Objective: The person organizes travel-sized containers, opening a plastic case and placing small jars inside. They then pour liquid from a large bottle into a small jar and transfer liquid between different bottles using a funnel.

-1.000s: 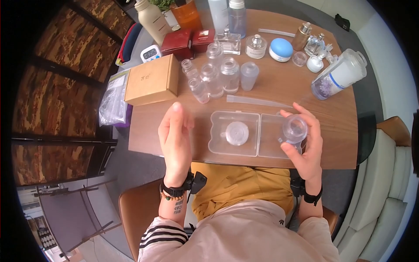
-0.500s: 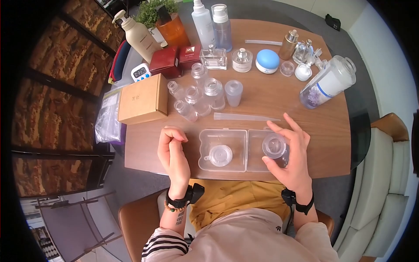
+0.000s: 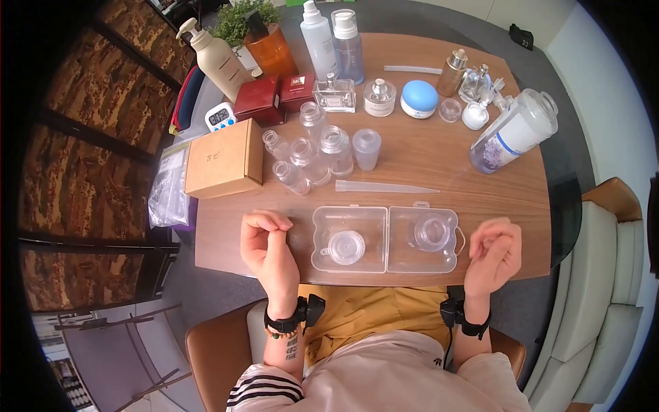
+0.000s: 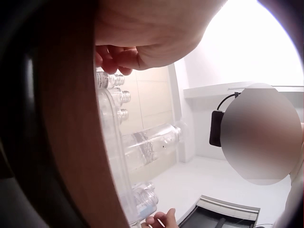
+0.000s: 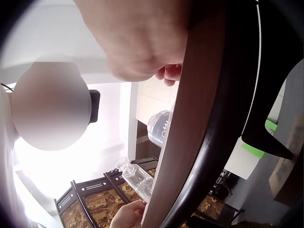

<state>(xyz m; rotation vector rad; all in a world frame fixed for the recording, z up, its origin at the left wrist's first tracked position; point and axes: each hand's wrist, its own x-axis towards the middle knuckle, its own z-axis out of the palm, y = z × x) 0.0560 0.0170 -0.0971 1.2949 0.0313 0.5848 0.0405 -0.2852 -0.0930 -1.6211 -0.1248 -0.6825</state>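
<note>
In the head view an open clear plastic case (image 3: 388,239) lies near the table's front edge. A round clear lidded pot (image 3: 346,247) sits in its left half, and a clear round jar (image 3: 432,232) stands in its right half. The left hand (image 3: 272,257) rests beside the case's left side, fingers loosely curled, holding nothing. To the right of the case is the right hand (image 3: 493,257), its fingers loosely curled and empty. In the left wrist view the left hand (image 4: 152,33) hangs over the table edge; the right wrist view shows the right hand (image 5: 142,42) likewise.
Several clear bottles (image 3: 302,152) stand behind the case, with a translucent strip (image 3: 388,186) in front of them. A cardboard box (image 3: 224,159) is at the left, a large labelled bottle (image 3: 513,130) at the right. Red boxes (image 3: 259,101), perfume bottles and a blue-lidded jar (image 3: 419,99) stand farther back.
The right hand has let go of the clear jar, which now stands in the case's right half, and has moved right. The left hand has curled loosely and shifted slightly left.
</note>
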